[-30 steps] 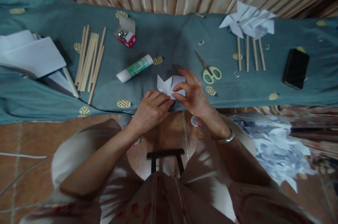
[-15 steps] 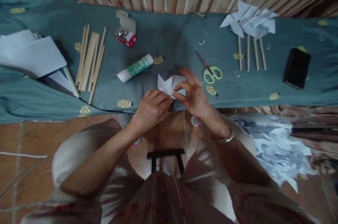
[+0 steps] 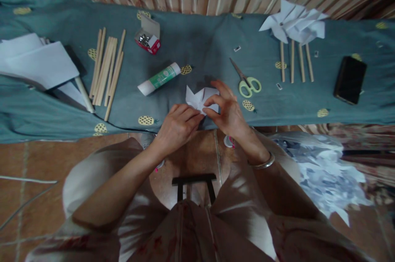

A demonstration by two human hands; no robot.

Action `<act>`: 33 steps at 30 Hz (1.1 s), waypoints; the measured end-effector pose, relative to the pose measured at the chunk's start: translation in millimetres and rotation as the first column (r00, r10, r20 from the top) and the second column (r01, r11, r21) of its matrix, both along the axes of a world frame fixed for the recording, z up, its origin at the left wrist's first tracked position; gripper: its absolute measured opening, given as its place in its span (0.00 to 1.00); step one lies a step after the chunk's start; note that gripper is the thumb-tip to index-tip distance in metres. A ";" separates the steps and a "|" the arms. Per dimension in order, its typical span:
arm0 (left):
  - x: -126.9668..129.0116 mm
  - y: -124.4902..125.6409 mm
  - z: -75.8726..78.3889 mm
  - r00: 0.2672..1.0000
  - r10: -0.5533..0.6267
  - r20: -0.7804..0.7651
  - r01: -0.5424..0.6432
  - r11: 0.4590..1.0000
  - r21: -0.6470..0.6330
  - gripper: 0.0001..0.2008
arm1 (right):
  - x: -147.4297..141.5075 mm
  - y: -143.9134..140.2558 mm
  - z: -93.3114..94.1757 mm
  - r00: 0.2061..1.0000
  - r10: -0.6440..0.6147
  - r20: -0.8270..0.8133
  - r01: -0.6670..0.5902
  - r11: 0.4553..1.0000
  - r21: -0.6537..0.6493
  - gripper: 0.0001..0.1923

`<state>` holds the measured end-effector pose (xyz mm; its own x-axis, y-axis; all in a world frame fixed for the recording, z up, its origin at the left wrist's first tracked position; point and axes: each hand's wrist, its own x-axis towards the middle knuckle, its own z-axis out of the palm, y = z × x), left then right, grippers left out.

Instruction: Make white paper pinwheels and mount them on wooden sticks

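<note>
A small white paper pinwheel (image 3: 195,98), its points partly folded inward, lies at the table's front edge between my hands. My left hand (image 3: 180,125) is closed on its lower left side, fingertips pressed together on the paper. From the right, my right hand (image 3: 226,110) pinches the paper near its middle with thumb and index finger, the other fingers curved over it. My fingers hide the paper's lower part. Just right of my right hand lie scissors (image 3: 246,84) with pale green handles. A glue stick (image 3: 160,79) with a green label rests to the upper left.
Several wooden sticks (image 3: 106,70) and white paper sheets (image 3: 40,62) lie at left. Behind the glue stick stands an open red box (image 3: 148,42) of metal pins. Finished paper pinwheels (image 3: 293,23) on sticks and a black phone (image 3: 350,80) lie at right. A bag of paper scraps (image 3: 324,171) sits below.
The view has shifted very slightly, so the things on the table appear a little to the right. Both hands keep the same hold on the paper.
</note>
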<state>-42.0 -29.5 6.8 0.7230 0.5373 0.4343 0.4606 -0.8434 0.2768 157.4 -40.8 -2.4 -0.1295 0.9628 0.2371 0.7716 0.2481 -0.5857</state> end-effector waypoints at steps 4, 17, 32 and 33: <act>-0.5 0.5 0.0 1.000 0.001 -0.018 -0.001 1.000 0.002 0.10 | -1.1 -0.7 0.5 0.999 -0.017 0.035 0.016 0.999 0.030 0.02; -0.8 0.7 0.6 1.000 -0.002 -0.025 0.002 1.000 0.005 0.10 | -3.4 -7.8 5.0 0.987 0.042 0.154 -0.059 0.992 0.113 0.10; 1.7 1.8 1.2 1.000 0.007 -0.018 -0.008 1.000 -0.009 0.11 | -18.5 -13.8 -0.9 0.977 0.050 0.207 -0.078 0.988 0.132 0.14; 2.3 2.1 0.7 1.000 0.013 -0.017 -0.013 1.000 -0.008 0.11 | -18.5 -12.5 -0.8 0.977 0.041 0.211 -0.069 0.989 0.128 0.14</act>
<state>-39.6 -27.4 7.5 0.7231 0.5505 0.4173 0.4764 -0.8349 0.2757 138.9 -53.3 -3.2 -0.2410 0.9144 0.3254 0.8558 0.3583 -0.3731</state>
